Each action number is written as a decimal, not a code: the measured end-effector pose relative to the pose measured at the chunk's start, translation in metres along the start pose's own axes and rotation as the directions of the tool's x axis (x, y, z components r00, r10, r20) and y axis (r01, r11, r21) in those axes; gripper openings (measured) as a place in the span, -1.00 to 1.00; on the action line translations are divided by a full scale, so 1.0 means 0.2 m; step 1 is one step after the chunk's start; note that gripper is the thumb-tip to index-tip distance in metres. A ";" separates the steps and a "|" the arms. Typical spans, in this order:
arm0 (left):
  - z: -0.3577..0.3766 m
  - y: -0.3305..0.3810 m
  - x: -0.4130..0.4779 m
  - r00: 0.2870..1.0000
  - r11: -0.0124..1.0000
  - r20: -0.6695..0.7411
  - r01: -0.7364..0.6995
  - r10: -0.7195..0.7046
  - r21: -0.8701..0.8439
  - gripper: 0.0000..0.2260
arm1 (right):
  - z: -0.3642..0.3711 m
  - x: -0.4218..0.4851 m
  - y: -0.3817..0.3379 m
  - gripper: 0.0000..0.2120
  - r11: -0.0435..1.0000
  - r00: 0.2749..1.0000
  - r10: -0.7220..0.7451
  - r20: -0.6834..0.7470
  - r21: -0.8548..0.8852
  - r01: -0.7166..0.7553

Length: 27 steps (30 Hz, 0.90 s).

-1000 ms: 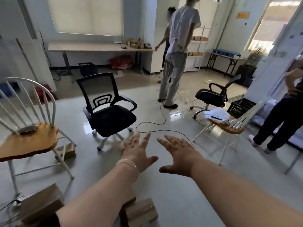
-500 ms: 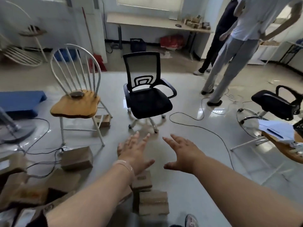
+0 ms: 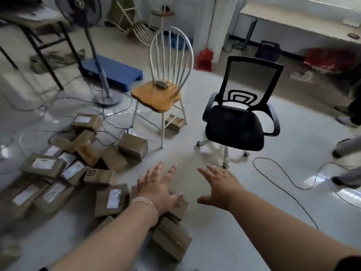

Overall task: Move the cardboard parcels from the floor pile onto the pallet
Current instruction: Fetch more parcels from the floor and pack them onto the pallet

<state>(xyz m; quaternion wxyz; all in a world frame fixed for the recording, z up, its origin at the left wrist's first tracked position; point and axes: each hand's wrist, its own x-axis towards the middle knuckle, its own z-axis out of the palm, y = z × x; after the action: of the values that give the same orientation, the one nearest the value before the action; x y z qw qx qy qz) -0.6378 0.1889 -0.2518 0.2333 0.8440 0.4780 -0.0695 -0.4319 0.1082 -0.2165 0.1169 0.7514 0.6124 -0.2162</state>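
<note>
Several brown cardboard parcels (image 3: 58,169) lie in a loose pile on the floor at the lower left, many with white labels. One labelled parcel (image 3: 111,200) lies just left of my left wrist, and another parcel (image 3: 172,239) sits under my left forearm. The blue pallet (image 3: 115,72) lies flat on the floor at the back left, behind a fan stand. My left hand (image 3: 158,184) is stretched out with fingers spread, above the nearest parcels, holding nothing. My right hand (image 3: 220,184) is also spread and empty, over bare floor.
A white spindle-back chair with a wooden seat (image 3: 158,94) and a black office chair (image 3: 238,118) stand ahead. A standing fan (image 3: 103,79) and cables (image 3: 293,180) cross the floor. A small parcel (image 3: 174,122) lies under the wooden chair. People's feet (image 3: 345,149) show at right.
My view has swung left: the parcel pile, fan and blue pallet have come into sight, the standing people have slid off to the right. Both hands stay spread and empty.
</note>
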 end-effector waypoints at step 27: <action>0.93 -0.01 -0.47 0.786 0.763 0.088 0.616 -0.612 -0.195 -0.21 | 0.59 0.32 0.17 -0.16 0.881 0.861 -0.386 0.332 -0.144 0.450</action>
<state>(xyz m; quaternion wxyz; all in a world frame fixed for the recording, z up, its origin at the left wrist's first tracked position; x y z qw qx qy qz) -0.6708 0.0321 -0.3843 0.2911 0.6105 0.7300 -0.0984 -0.4095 0.1046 -0.3531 0.2374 0.5418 0.7570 -0.2776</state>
